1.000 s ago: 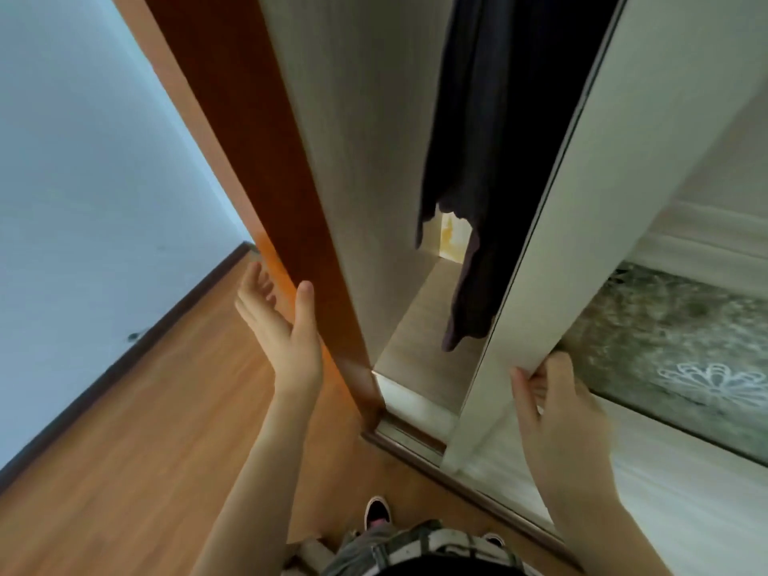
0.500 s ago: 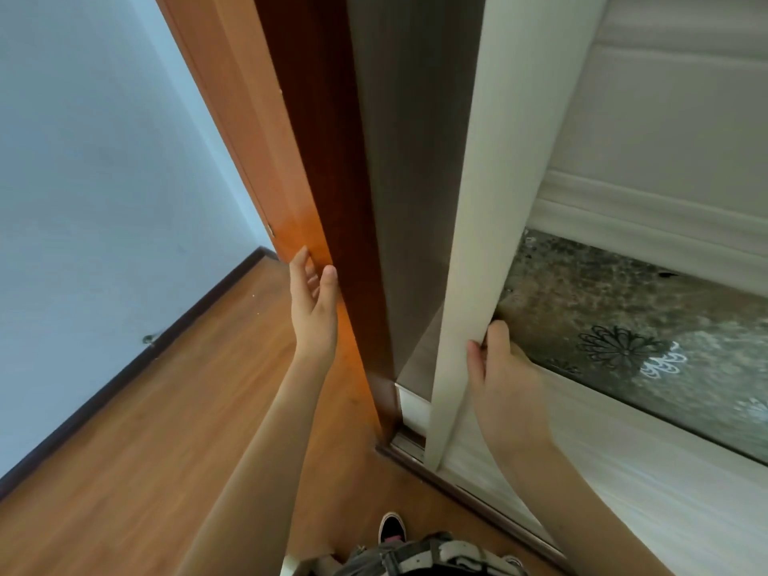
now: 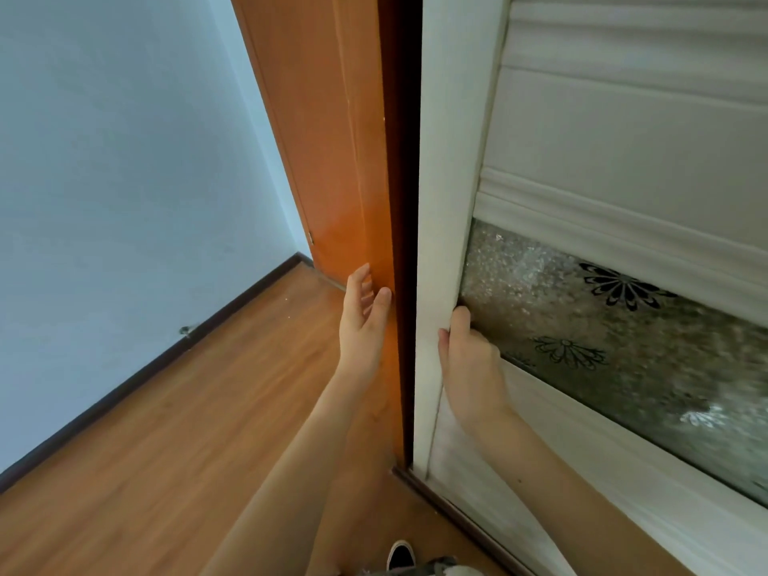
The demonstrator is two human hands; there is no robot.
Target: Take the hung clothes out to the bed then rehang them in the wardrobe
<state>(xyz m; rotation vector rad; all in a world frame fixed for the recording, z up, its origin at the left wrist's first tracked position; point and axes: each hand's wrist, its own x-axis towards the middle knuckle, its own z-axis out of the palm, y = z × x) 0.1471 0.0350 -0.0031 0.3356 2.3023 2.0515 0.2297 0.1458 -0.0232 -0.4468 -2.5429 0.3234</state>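
Observation:
The white sliding wardrobe door (image 3: 449,168) stands almost against the orange wooden side panel (image 3: 332,160), leaving only a thin dark gap. My right hand (image 3: 469,363) grips the door's left edge, fingers curled round it beside the frosted glass pane (image 3: 602,326) with flower patterns. My left hand (image 3: 363,322) is held flat with straight fingers next to the orange panel, holding nothing. The hung clothes are hidden behind the door.
A wooden floor (image 3: 187,451) runs along a pale blue wall (image 3: 124,201) with a dark skirting board on the left. The wardrobe's floor track (image 3: 457,513) runs toward the bottom right. My shoe (image 3: 401,555) shows at the bottom edge.
My right hand has slid the door leftward until the opening is nearly gone. The dark garment inside is no longer visible. My left hand has moved closer to the orange panel.

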